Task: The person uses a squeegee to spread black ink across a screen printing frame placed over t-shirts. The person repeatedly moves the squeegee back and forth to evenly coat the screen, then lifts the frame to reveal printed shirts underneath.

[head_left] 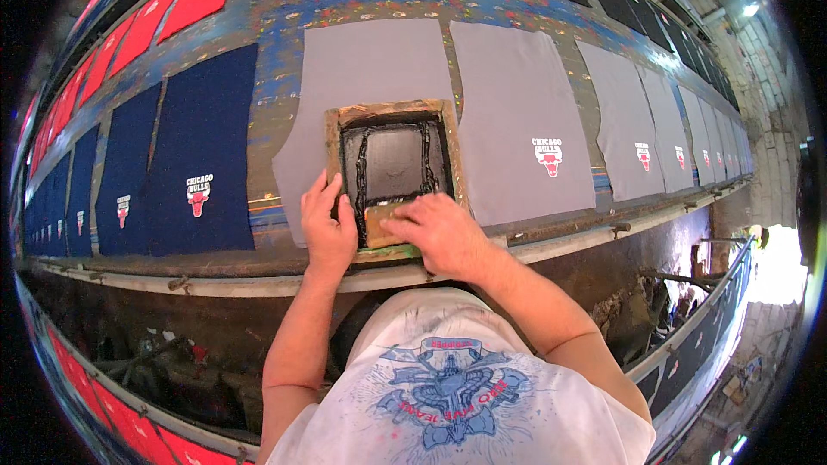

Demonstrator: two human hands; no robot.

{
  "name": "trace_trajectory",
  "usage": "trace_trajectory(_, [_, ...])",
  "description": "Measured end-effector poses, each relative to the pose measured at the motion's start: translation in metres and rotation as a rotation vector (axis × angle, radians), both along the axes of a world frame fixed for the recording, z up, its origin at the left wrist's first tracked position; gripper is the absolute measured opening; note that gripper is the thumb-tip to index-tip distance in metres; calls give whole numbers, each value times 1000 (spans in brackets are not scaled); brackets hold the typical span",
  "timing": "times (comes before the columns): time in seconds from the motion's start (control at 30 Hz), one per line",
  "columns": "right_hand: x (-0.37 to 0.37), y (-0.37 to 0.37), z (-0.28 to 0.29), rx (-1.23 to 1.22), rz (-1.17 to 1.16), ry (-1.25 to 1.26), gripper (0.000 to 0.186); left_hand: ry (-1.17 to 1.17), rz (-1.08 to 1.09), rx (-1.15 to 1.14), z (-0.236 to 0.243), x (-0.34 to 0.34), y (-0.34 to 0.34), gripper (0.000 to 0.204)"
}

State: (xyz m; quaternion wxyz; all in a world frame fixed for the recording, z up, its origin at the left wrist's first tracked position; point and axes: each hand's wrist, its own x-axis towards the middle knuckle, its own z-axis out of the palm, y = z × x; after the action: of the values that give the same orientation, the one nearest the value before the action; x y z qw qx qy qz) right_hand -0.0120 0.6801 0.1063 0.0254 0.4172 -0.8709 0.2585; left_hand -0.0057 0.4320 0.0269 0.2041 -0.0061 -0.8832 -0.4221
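- Wooden frame (392, 109): it lies flat on a gray cloth piece (370, 60), close to the table's near edge. It looks stiff and fairly light. Hold its wooden sides; the dark middle looks thin, and the shiny black goo there may be slippery.
- Wooden block (376, 228): inside the frame's near end. It looks hard and light; pinch its top.
- Right hand (439, 231): closed on the block.
- Left hand (327, 222): at the frame's left side; I can't tell if it grips.
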Motion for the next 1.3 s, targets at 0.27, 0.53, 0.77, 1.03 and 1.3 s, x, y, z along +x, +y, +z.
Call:
trace_trajectory(0.27, [32, 3, 10, -69, -29, -197, 47, -171, 11, 145, 4, 0, -4, 63])
trace_trajectory(0.53, [46, 36, 2, -452, -372, -237, 51, -158, -11, 432, 9, -3, -5, 50])
trace_trajectory(0.77, [54, 98, -3, -804, -570, -558, 65, -148, 2, 399, 66, -11, 34, 49])
trace_trajectory(1.03, [52, 240, -18, -875, -557, -467, 62, -114, -29, 413, 66, -10, 191, 44])
trace_trajectory(1.3, [45, 346, -44, -751, -639, -385, 57, -104, -76, 577, 13, -21, 308, 41])
